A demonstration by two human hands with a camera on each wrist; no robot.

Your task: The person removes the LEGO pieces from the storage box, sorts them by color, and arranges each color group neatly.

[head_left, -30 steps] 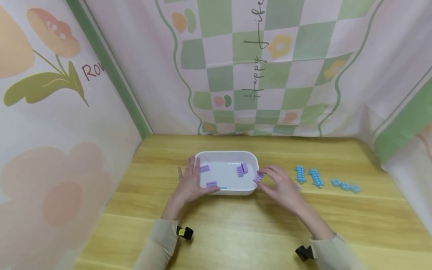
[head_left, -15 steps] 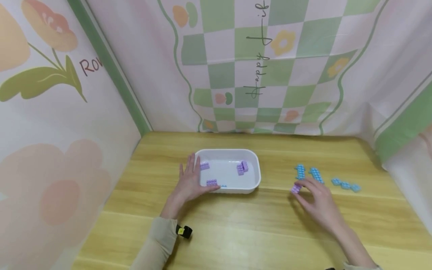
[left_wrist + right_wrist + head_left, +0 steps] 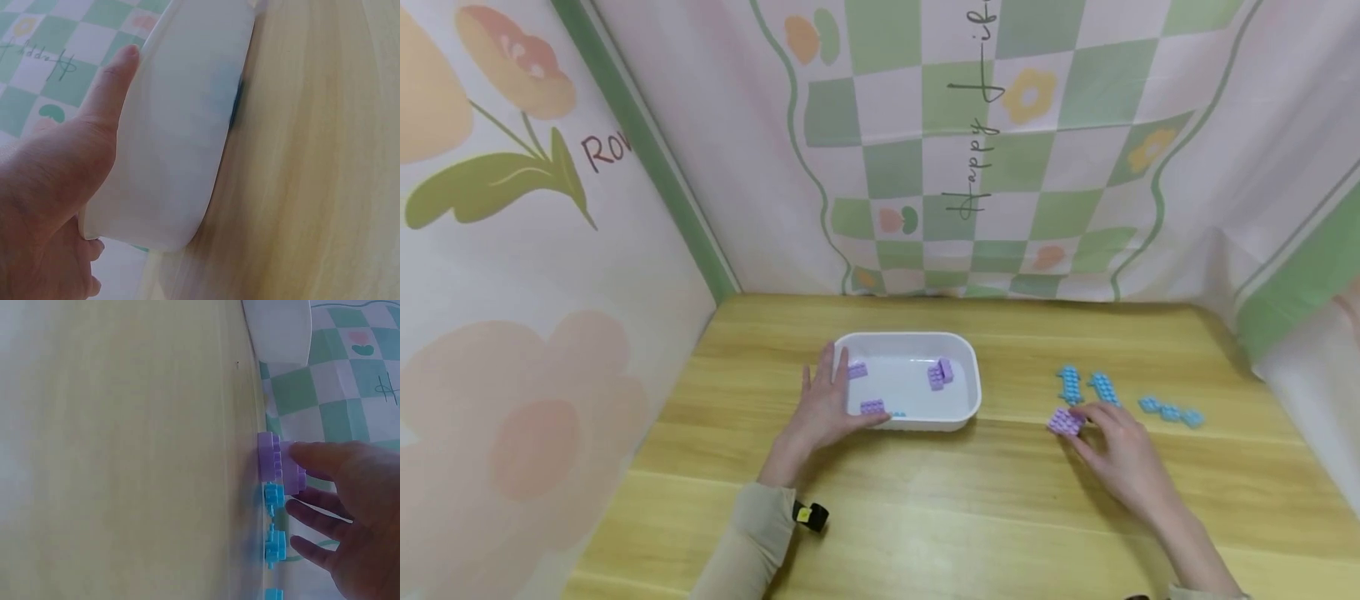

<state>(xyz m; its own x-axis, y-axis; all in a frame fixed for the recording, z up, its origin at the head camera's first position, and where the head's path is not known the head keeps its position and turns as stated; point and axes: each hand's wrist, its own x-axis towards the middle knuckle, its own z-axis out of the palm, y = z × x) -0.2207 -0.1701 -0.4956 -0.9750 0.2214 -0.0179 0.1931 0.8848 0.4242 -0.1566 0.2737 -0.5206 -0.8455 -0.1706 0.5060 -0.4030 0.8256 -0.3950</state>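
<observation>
My left hand (image 3: 820,412) rests on the left end of a white plastic tub (image 3: 975,398), fingers straight, thumb along the near rim. Purple studded toy bricks lie inside, one pair (image 3: 936,377) near the right end. With thumb and fingers, my right hand (image 3: 1123,454) pinches a purple toy brick (image 3: 291,472). It is right against another purple toy brick (image 3: 269,456) that stands on the table; whether they are joined I cannot tell. In the left wrist view the tub's outer wall (image 3: 169,137) fills the middle.
Behind the right hand lie two blue studded pieces (image 3: 1070,385), the second partly hidden by its fingers. Farther right is a light blue piece (image 3: 1169,412) of linked squares. A patterned curtain (image 3: 887,175) hangs along the wooden table's (image 3: 925,517) back edge.
My right hand has moved right from the tub's right rim with a purple toy brick, to the one on the table. The left hand stays on the tub.
</observation>
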